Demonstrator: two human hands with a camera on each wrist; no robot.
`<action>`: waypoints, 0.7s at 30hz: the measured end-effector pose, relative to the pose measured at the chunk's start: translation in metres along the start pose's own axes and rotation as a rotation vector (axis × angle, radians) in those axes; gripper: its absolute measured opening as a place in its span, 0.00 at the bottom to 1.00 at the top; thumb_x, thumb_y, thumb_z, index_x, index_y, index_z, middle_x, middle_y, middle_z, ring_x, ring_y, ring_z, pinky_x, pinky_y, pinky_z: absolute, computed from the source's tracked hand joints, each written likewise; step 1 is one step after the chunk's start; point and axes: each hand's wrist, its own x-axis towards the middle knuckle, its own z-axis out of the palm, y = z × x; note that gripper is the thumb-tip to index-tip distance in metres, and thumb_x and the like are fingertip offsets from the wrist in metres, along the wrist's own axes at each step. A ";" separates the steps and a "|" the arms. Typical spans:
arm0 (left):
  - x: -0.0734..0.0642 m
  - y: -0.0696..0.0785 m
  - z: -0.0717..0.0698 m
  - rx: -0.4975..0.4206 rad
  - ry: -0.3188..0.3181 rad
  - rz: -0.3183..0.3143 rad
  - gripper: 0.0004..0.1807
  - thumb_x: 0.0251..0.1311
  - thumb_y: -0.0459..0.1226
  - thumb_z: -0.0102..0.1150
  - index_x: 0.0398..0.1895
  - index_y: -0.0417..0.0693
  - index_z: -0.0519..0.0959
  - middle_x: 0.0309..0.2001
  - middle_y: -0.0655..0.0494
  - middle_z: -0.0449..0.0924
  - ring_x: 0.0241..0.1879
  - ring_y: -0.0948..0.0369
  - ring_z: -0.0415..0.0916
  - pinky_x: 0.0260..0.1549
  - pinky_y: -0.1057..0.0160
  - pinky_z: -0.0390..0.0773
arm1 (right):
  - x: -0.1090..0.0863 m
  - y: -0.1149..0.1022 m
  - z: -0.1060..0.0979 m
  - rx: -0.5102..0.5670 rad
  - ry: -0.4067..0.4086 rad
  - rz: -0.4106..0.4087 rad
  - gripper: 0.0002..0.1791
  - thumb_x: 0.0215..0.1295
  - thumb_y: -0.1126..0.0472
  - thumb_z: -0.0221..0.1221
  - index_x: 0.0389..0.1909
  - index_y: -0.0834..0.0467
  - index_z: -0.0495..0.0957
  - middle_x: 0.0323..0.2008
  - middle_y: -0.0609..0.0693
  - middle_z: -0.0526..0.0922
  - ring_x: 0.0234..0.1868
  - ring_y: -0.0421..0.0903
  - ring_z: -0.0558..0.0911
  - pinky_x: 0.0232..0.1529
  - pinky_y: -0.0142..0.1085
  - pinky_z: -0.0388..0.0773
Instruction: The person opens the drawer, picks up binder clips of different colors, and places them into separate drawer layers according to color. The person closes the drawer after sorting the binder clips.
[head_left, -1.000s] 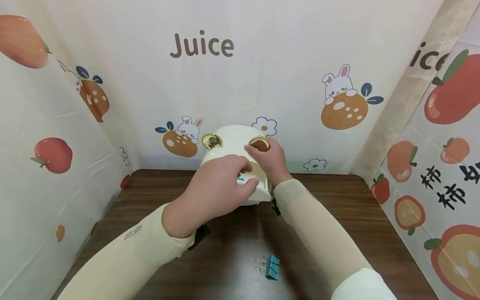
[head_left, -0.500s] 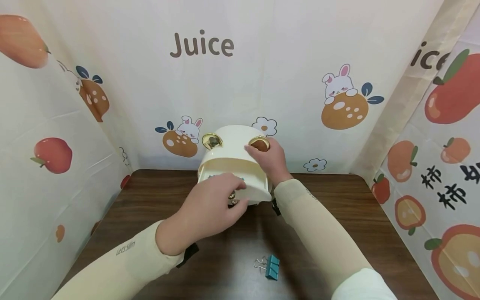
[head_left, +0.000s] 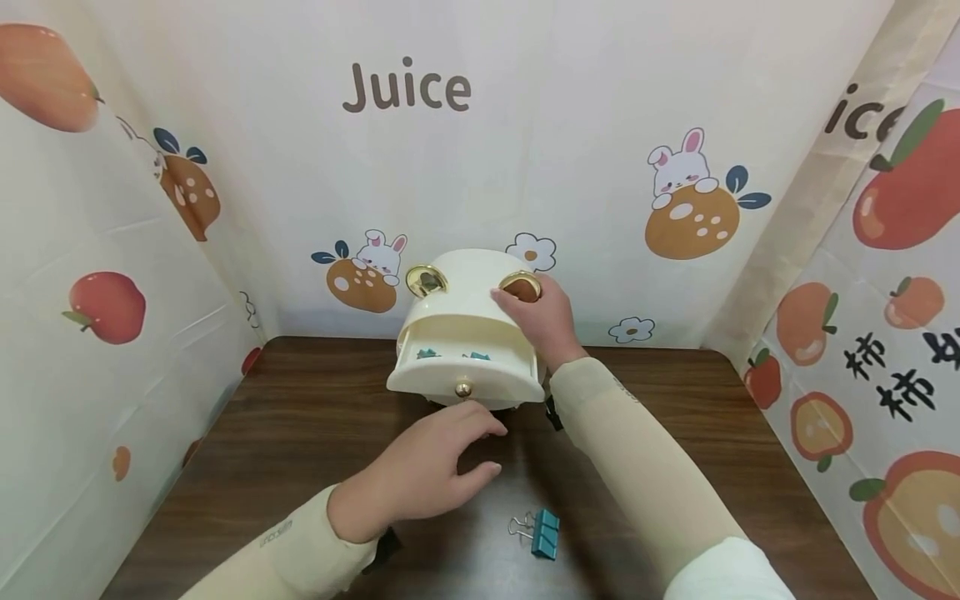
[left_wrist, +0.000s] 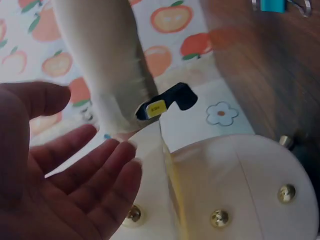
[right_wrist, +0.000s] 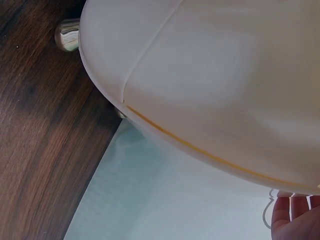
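A cream-white storage box with round gold-rimmed eyes stands at the back of the table. Its upper drawer, with a gold knob, is pulled out, and teal binder clips lie inside, partly hidden by the drawer front. My right hand grips the box's right eye, thumb in front; its fingers show at the box's edge in the right wrist view. My left hand hovers in front of the drawer, fingers loosely bent, holding nothing. Another teal binder clip lies on the table near me.
Brown wood-grain table lies under everything. Fruit-printed cloth hangs behind it and along both sides, close behind the box. Lower on the box front are more gold knobs, seen in the left wrist view.
My left hand has drawn back from over the drawer toward me, uncovering the knob and the clips inside. The right hand and the box stay in place.
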 end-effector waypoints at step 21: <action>-0.013 -0.012 0.096 -0.066 -0.178 -0.114 0.30 0.67 0.48 0.66 0.70 0.52 0.73 0.67 0.57 0.71 0.64 0.61 0.71 0.60 0.56 0.75 | -0.001 0.000 0.000 0.011 -0.006 0.028 0.36 0.55 0.34 0.72 0.58 0.51 0.76 0.48 0.48 0.81 0.44 0.47 0.81 0.43 0.43 0.82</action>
